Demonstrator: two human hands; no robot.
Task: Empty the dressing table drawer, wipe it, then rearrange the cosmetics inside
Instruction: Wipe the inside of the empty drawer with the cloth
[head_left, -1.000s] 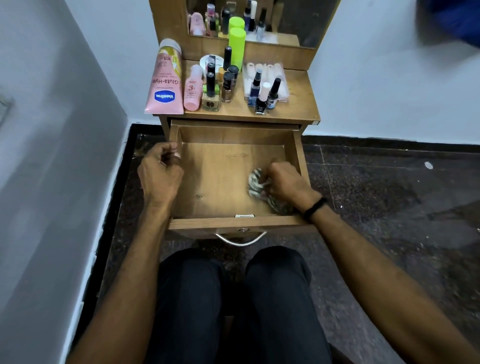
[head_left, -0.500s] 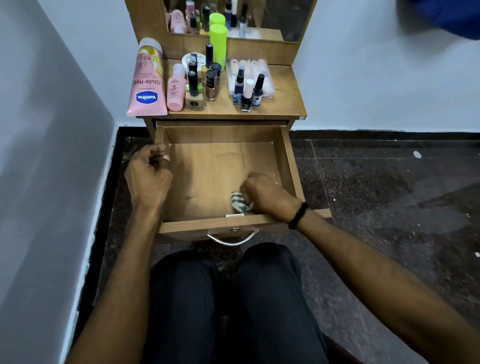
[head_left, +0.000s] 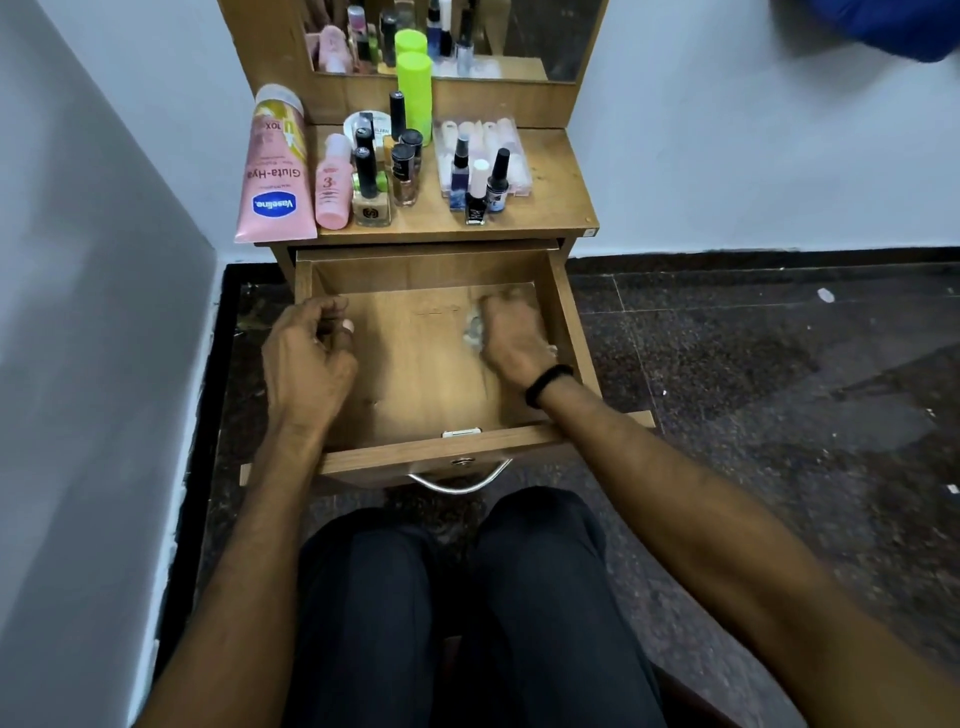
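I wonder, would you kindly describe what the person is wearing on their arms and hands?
No sleeves show: the left forearm and the right forearm are bare. A black band circles the wrist of the right hand; the left hand has a bare wrist.

One drawer (head_left: 426, 379), one cloth (head_left: 474, 328) (crumpled), two hands (head_left: 306, 358) (head_left: 511, 340).

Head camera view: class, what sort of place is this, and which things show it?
Probably a bedroom or dressing corner at home: a dressing table with a mirror, a Vaseline tube and nail polish bottles on top, and its open drawer, which the right hand wipes with a cloth.
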